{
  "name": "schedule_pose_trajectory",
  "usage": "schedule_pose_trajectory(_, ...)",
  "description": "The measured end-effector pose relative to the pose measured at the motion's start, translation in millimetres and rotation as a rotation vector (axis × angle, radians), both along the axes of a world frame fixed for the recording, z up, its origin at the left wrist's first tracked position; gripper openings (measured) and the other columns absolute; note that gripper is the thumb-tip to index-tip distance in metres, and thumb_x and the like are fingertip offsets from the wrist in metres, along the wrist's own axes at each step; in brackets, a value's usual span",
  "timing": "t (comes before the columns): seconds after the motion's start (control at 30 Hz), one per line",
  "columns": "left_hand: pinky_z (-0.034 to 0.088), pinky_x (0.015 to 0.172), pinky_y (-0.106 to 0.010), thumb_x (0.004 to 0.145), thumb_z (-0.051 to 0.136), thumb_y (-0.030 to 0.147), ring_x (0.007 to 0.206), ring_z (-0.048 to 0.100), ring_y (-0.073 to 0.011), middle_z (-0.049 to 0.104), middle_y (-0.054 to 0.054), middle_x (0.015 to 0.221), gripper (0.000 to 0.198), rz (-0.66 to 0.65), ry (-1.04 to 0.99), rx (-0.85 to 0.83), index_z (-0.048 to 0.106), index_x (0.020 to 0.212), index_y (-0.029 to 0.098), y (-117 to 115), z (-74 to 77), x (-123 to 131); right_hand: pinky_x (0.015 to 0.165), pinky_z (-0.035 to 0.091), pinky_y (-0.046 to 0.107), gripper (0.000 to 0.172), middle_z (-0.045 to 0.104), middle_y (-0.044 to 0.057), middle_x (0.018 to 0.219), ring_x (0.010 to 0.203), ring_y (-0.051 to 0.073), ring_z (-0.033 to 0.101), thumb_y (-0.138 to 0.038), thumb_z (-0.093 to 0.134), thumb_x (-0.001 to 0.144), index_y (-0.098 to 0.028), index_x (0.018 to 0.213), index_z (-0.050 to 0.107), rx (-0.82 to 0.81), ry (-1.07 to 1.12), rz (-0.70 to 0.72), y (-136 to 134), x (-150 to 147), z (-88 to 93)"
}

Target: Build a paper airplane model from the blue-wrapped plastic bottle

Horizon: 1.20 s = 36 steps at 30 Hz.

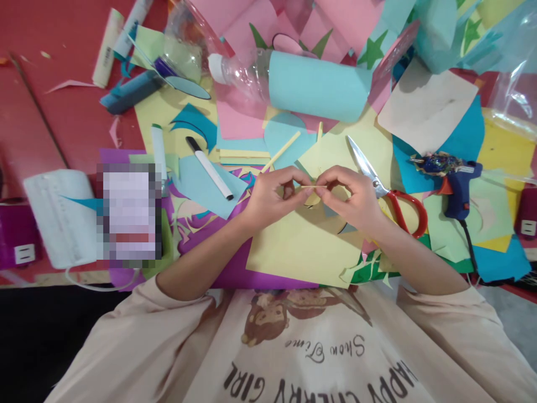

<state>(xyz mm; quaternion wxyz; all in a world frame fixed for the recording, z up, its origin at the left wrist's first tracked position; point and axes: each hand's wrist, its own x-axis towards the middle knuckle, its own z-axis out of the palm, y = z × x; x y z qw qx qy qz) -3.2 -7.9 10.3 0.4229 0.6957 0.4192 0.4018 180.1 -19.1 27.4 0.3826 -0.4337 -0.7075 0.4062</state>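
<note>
Over a red bench [79, 120], pinching one thin yellow paper strip [309, 186] with left hand [274, 193] and right hand [350, 193] above pale-yellow paper [302, 252], amid one pair of red-handled scissors [377, 187], one blue glue gun [459, 190], one black-capped marker [212, 170], one light-blue-wrapped plastic bottle [319, 84] and two green stars [372, 53].

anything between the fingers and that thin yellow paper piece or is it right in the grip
Nothing visible stands between: the left hand and right hand pinch the thin yellow paper piece directly at their fingertips. The scissors lie beside the right hand's outer side.
</note>
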Motion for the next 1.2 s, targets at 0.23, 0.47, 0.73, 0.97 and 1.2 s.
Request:
schedule_pose_trajectory(0.23,0.035,0.042,-0.018,0.083,0.063,0.035,0.042,0.042,-0.0044,0.056,0.004,0.052,0.022,0.031,0.066,0.031,0.065,0.070,0.018,-1.8,0.1,-0.4,0.062,0.049,0.023,0.009,0.064,-0.003,0.074,0.066,0.009,0.059,-0.020,0.061,0.088,-0.020,0.079,0.059,0.026,-0.022,0.006,0.0,-0.1,-2.5)
schedule_pose_trajectory(0.47,0.040,0.044,-0.017,0.081,0.065,0.033,0.043,0.047,-0.0055,0.054,0.005,0.050,0.017,0.053,0.031,0.025,0.064,0.073,0.018,-1.6,-2.1,-0.8,0.061,0.049,0.022,0.010,0.063,-0.003,0.074,0.066,0.008,0.058,-0.019,0.060,0.087,-0.020,0.078,0.058,0.015,-0.010,-0.013,0.4,0.0,-0.7)
schedule_pose_trajectory(0.73,0.036,0.041,-0.019,0.083,0.066,0.040,0.042,0.043,-0.0047,0.055,0.003,0.053,0.025,0.077,0.012,0.027,0.064,0.072,0.018,-2.5,-3.4,-0.6,0.062,0.049,0.022,0.010,0.063,-0.004,0.074,0.067,0.008,0.058,-0.020,0.061,0.088,-0.020,0.078,0.058,-0.019,0.004,0.014,1.5,1.4,0.2)
schedule_pose_trajectory(0.97,0.041,0.046,-0.015,0.082,0.071,0.036,0.060,0.061,-0.0062,0.067,0.001,0.077,0.022,0.143,-0.218,0.028,0.059,0.093,0.021,0.6,-12.5,-0.5,0.055,0.048,0.020,0.013,0.061,-0.003,0.071,0.065,0.009,0.058,-0.029,0.063,0.088,-0.020,0.079,0.058,-0.191,0.019,-0.024,1.1,2.4,-1.0)
schedule_pose_trajectory(1.2,0.039,0.044,-0.017,0.085,0.066,0.036,0.046,0.046,-0.0028,0.065,0.001,0.070,0.020,0.073,-0.132,-0.016,0.064,0.078,0.017,1.3,-7.4,-0.5,0.055,0.047,0.021,0.014,0.061,-0.003,0.070,0.065,0.010,0.058,-0.029,0.062,0.089,-0.021,0.079,0.057,-0.213,0.025,-0.003,1.5,2.4,1.5)
